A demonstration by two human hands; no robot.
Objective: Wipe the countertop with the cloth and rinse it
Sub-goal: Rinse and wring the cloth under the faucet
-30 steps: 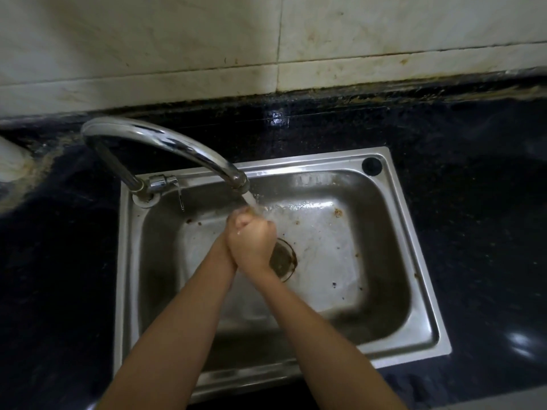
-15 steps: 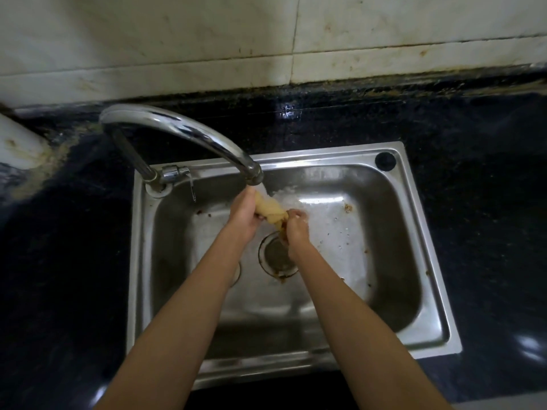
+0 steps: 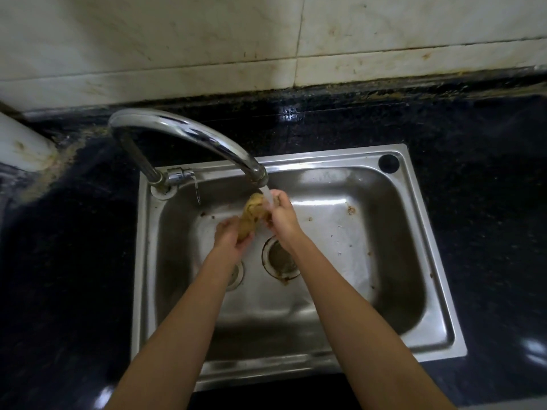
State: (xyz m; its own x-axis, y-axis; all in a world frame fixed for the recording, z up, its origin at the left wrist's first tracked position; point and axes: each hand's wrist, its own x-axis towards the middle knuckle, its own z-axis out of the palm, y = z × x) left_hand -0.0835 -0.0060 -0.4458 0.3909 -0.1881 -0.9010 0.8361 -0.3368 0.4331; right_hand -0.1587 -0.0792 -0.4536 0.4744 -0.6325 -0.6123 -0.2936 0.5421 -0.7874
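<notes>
Cloth: we see a tan, bunched-up cloth held over the sink, stretched on a slant between both hands, its upper end right under the tap's stream.
Left hand: our left hand grips the lower end of the cloth, fingers curled round it, nearer to us and to the left.
Right hand: our right hand pinches the upper end, fingers curled on the cloth, just beside the falling water.
Water: a thin stream of water runs from the spout onto the top of the cloth, between the cloth and the right fingers.
Tap: the curved chrome tap arches from the sink's back left corner, its mouth just above the hands.
Sink: the steel sink carries brown specks on its floor; the drain lies below the right wrist.
Desk: the dark, speckled desk surrounds the sink, with grime along the tiled wall.
</notes>
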